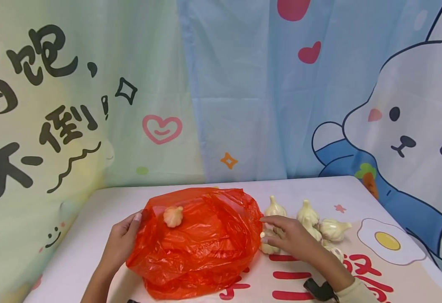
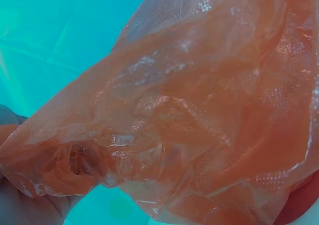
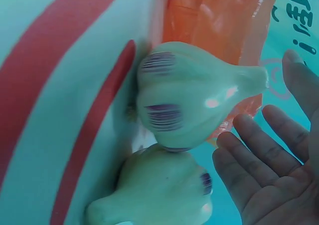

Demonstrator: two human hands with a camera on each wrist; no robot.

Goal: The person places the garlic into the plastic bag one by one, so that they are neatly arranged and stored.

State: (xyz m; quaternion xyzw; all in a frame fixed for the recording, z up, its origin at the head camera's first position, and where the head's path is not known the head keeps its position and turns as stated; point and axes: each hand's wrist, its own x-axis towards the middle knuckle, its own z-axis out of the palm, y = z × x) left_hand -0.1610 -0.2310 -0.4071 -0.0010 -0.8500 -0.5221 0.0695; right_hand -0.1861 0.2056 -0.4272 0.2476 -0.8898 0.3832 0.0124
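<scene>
A red plastic bag (image 1: 202, 269) spreads wide across the middle of the table, and its crinkled film fills most of the left wrist view. One garlic bulb (image 1: 173, 216) shows at the bag's left side, against the red film. My left hand (image 1: 120, 242) holds the bag's left edge, thumb in front; its other fingers are mostly hidden. Beside the bag's right edge, my right hand (image 1: 296, 237) has its fingers spread around a garlic bulb (image 1: 269, 244). In the right wrist view those fingers look extended and apart from the nearest garlic bulb (image 3: 184, 95), whose stem points towards the thumb.
Several more garlic bulbs (image 1: 332, 229) are grouped right of my right hand, and another bulb (image 1: 275, 207) stands behind it. The printed tablecloth (image 1: 391, 214) covers the table. A patterned curtain (image 1: 236, 84) hangs behind its far edge.
</scene>
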